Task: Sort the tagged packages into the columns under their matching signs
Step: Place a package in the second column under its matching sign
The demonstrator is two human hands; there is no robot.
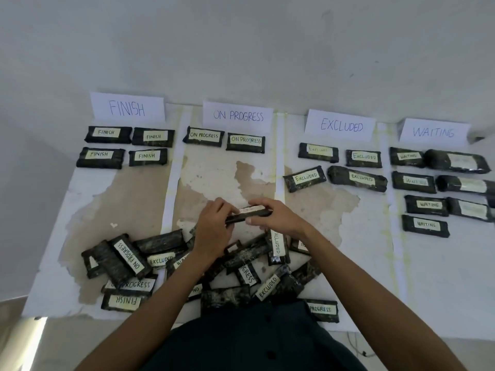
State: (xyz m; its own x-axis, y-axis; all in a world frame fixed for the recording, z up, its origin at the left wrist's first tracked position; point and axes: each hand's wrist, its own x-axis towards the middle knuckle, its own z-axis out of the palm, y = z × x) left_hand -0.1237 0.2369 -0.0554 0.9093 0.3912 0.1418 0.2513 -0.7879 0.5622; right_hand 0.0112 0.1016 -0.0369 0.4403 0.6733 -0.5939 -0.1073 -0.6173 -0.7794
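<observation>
Both hands hold one black package (249,214) above the table's middle, its pale tag tilted away and unreadable. My left hand (214,226) grips its left end, my right hand (273,215) its right end. Below them lies a loose pile of tagged packages (187,263), with ON PROGRESS, EXCLUDED and FINISH tags showing. Four paper signs stand at the back: FINISH (127,107), ON PROGRESS (238,115), EXCLUDED (341,125), WAITING (434,132). Several sorted packages lie under FINISH, EXCLUDED and WAITING. Two lie under ON PROGRESS (224,139).
The white table (361,263) has worn brown patches and pale tape strips dividing the columns. A wall rises right behind the signs. The near edge runs along the bottom, with one PROGRESS package (321,309) close to it. Some WAITING packages reach the right frame edge.
</observation>
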